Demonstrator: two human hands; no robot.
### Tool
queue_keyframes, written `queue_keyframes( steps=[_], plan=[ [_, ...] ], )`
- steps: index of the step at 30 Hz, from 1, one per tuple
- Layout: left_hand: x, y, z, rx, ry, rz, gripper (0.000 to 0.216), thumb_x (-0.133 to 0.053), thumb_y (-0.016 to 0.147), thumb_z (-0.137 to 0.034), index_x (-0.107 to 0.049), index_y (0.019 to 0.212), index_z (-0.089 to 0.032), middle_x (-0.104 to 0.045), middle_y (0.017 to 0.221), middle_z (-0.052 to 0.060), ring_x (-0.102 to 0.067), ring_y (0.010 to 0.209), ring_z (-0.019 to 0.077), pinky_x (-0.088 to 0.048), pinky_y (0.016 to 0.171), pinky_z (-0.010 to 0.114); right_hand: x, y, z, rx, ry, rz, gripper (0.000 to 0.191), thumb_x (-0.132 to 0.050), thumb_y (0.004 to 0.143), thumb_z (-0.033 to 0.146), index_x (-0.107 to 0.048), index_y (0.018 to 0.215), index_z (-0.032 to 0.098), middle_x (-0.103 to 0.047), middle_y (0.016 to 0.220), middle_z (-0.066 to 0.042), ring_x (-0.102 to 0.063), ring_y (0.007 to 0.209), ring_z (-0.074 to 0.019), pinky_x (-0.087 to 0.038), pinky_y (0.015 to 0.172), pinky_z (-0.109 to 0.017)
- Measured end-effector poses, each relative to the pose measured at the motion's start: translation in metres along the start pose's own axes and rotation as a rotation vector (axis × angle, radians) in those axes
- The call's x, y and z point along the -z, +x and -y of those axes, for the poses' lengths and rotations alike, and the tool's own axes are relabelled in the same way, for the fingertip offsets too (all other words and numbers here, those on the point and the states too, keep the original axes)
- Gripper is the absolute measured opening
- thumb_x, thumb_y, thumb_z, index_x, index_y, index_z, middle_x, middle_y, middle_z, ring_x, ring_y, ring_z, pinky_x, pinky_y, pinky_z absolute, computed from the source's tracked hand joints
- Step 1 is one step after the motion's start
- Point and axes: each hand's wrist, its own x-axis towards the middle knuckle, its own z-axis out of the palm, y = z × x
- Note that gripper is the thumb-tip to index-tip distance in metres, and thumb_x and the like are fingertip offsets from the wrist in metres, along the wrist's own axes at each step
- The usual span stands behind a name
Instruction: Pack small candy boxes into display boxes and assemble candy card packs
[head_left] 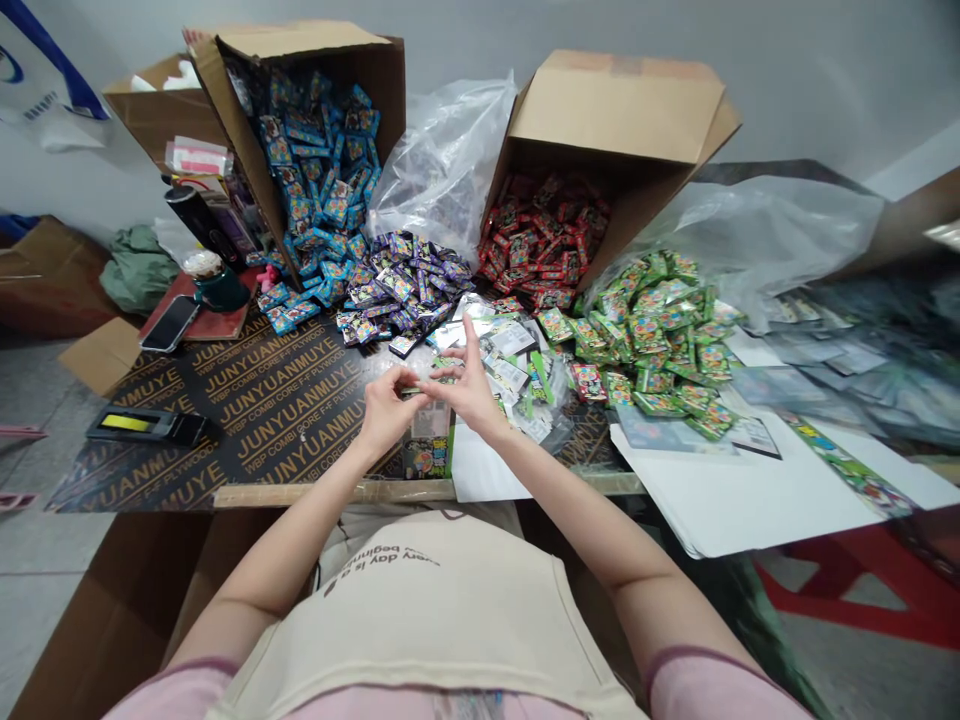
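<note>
My left hand is closed in a pinch, its fingertips at the upper end of a dark printed packet with green and colourful graphics. Whether it grips that packet or something smaller is hidden. My right hand meets the left one at the thumb side, its index finger raised and the other fingers stretched out. Under and beyond the right hand lie flat clear-and-green printed packets in a loose heap. Small purple packs are piled just past my hands, and small green packs spread to the right.
An open carton at the back left spills blue packs. Another carton holds red packs. A phone, a jar and a black tool lie left. At right, another person's blurred arm extends over clear packets.
</note>
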Motion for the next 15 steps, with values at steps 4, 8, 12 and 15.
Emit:
queue_keyframes(
  steps=[4,8,12,15],
  plan=[
    [0.016,0.009,-0.003,-0.075,0.120,0.183,0.021,-0.079,0.065,-0.019,-0.074,0.086,-0.019,-0.067,0.071,0.001,-0.060,0.065,0.0151,-0.044,0.062,0.026,0.002,0.008,-0.005,-0.196,0.102,-0.065,0.104,-0.072,0.066,0.029,-0.011,0.150,0.040,-0.051,0.111,-0.002,-0.057,0.068,-0.0091,-0.053,0.075,-0.031],
    [0.056,0.020,0.007,0.038,-0.038,-0.041,0.012,-0.078,0.066,-0.025,-0.071,0.073,-0.018,-0.069,0.070,0.001,-0.060,0.065,0.0149,-0.046,0.062,0.026,0.015,0.008,-0.009,-0.163,0.088,-0.199,0.093,-0.070,0.072,0.046,-0.018,0.148,0.038,-0.049,0.123,-0.007,-0.059,0.095,-0.0148,-0.051,0.086,-0.032],
    [0.087,0.018,0.021,0.212,-0.408,-0.392,0.031,-0.078,0.068,-0.039,-0.063,0.085,-0.017,-0.068,0.075,-0.001,-0.060,0.064,0.0110,-0.047,0.057,0.022,0.020,-0.007,-0.017,-0.214,0.169,-0.184,0.101,-0.074,0.067,0.053,-0.018,0.148,0.037,-0.055,0.120,-0.008,-0.062,0.100,-0.0193,-0.053,0.084,-0.035],
    [0.081,0.001,0.028,0.303,-0.524,-0.345,0.043,-0.081,0.062,-0.044,-0.057,0.085,-0.017,-0.070,0.081,0.001,-0.064,0.067,0.0125,-0.051,0.057,0.024,0.016,-0.013,-0.019,-0.250,0.320,-0.124,0.111,-0.080,0.060,0.048,-0.014,0.149,0.035,-0.063,0.096,-0.002,-0.067,0.082,-0.0189,-0.056,0.079,-0.038]
  ],
)
